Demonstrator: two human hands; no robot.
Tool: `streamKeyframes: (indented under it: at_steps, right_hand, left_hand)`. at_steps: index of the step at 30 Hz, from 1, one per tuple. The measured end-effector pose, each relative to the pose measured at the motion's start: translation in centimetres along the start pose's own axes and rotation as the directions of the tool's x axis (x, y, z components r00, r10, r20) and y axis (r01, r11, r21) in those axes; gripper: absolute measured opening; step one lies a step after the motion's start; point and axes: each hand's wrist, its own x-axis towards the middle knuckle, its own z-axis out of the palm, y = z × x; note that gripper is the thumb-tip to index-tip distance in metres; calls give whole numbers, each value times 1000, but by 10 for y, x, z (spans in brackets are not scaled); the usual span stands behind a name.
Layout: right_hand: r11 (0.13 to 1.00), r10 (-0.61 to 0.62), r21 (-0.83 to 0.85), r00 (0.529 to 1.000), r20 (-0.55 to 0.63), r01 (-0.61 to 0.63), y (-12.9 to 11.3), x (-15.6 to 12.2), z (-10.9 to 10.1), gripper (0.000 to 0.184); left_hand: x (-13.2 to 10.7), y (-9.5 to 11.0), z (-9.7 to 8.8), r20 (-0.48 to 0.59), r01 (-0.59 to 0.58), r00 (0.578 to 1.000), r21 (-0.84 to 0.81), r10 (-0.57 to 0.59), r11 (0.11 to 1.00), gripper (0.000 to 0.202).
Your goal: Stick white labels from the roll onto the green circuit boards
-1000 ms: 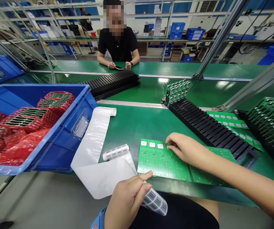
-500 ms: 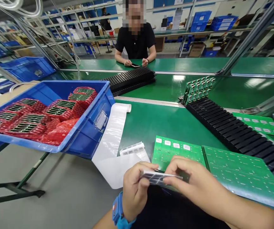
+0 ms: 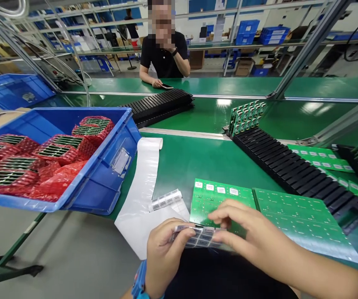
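Note:
My left hand (image 3: 168, 247), with a blue band at the wrist, pinches a strip of silver-grey printed labels (image 3: 202, 238) between thumb and fingers. My right hand (image 3: 244, 226) is at the strip's other end, its thumb against the front and its index finger raised above it. Whether a single label is between those fingers is hidden. Just beyond lies a green circuit board panel (image 3: 203, 203) with several white labels along its far edge. A second green panel (image 3: 297, 207), without such labels, sits to its right. Left of the panels is a rolled label sheet (image 3: 166, 200) on white backing paper (image 3: 147, 166).
A blue crate (image 3: 104, 178) at left contains red-wrapped board bundles (image 3: 57, 147). A black slotted rack (image 3: 284, 166) runs along the right, with upright boards (image 3: 247, 118) at its far end. More black racks (image 3: 163, 106) lie beyond. Across the bench sits a person (image 3: 164, 54).
The label strip has tilted so its printed face shows more. My right index finger has lifted away from the thumb. The person opposite has raised one hand toward the face. My view has shifted right.

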Motion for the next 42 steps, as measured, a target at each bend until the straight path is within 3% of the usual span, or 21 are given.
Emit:
streamKeyframes:
  at_steps: [1,6,10,13,16,22,25,28,30,33,36,42]
  right_hand:
    - [1000,-17,-6,1000,-7,17,-1,-1,-2,7]
    - [998,-14,55,999,-45,16,-1,-5,-26,13]
    - [968,250,47,962,-110,-246,23,-3,-75,18]
    - [926,374,-17,925,-68,-376,51,1,-99,20]
    - [913,395,-83,917,-54,-399,69,7,-100,20]
    - [913,363,-174,929,-70,-369,71,12,-87,21]
    - [902,299,-290,947,-116,-320,67,9,-83,19]
    - [855,127,-464,960,-248,-233,65,4,-86,13]
    - [872,74,-444,954,-292,-204,66,0,-94,19]
    - [958,161,-209,973,-164,-194,69,-4,-109,17]
    - [964,261,-62,965,8,-260,74,-6,-117,21]
    - [962,270,-54,963,10,-269,79,-5,-111,19]
  left_hand:
    - [0,1,0,5,-10,1000,14,10,1000,10]
    - [-1,4,3,4,-45,999,104,45,994,9]
    - [-2,7,1,46,-87,996,111,82,990,13]
    - [-2,11,2,232,-152,963,43,139,987,13]
    - [0,14,10,373,-206,907,-12,196,978,9]
    - [1,10,25,441,-392,833,42,335,919,12]
    - [1,8,25,436,-386,843,86,314,918,12]
    - [2,8,24,441,-345,855,91,273,934,12]
    - [3,9,24,446,-307,863,93,236,947,15]
    - [3,10,23,424,-239,890,113,170,964,19]
    - [3,11,23,396,-187,911,147,116,971,20]
    - [5,13,26,352,-142,933,154,80,978,16]
